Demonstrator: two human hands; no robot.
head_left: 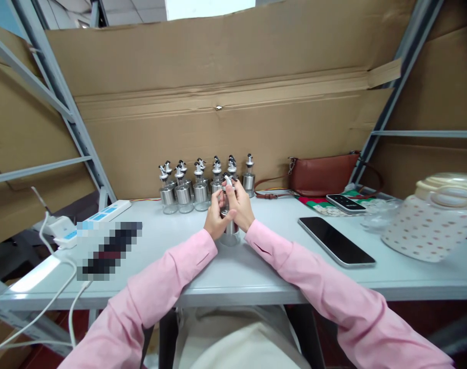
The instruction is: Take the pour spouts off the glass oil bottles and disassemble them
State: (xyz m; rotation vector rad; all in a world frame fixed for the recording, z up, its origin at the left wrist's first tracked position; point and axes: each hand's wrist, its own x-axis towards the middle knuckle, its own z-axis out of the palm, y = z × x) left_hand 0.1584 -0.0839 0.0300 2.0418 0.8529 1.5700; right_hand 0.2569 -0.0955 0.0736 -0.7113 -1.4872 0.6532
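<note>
One bottle [230,238], spout [228,180] up, axis vertical

A bottle [230,238] stands mid-table [272,279] between the left hand [216,218] and right hand [240,206], before a far cluster of bottles [185,199] backed by cardboard [233,56]. A power strip [117,207] lies left; at right, a phone [335,242] lies nearer than a handbag [321,175], a container [421,228] farther right.

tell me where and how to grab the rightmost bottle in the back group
Take the rightmost bottle around its metal sleeve, probably from the front right: it stands upright, the sleeve is straight-sided, and the other bottles are on its left.
</note>
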